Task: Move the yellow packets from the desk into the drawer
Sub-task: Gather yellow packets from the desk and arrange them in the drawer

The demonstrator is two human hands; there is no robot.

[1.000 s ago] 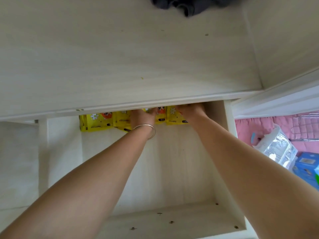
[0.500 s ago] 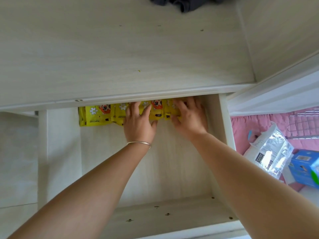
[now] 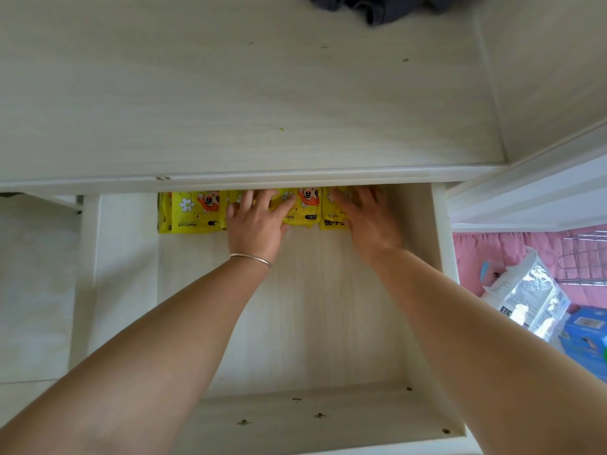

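Observation:
Several yellow packets (image 3: 192,211) with a cartoon face and a white flower lie in a row at the back of the open drawer (image 3: 440,244), partly under the desk edge. My left hand (image 3: 256,221), with a thin silver bangle on the wrist, lies flat with spread fingers on the middle packets. My right hand (image 3: 364,215) lies flat on the rightmost packet (image 3: 331,221), fingers straight. No packet shows on the desk top (image 3: 230,93).
A dark cloth (image 3: 377,6) lies at the desk's far edge. To the right of the drawer are a pink surface (image 3: 473,254), a clear plastic bag (image 3: 525,297), a blue box (image 3: 584,336) and a wire rack (image 3: 581,254). The drawer's front half is bare wood.
Both hands have drawn back from under the desk edge, and their fingers now lie spread on the packets. The camera view has shifted slightly, showing more of the packets.

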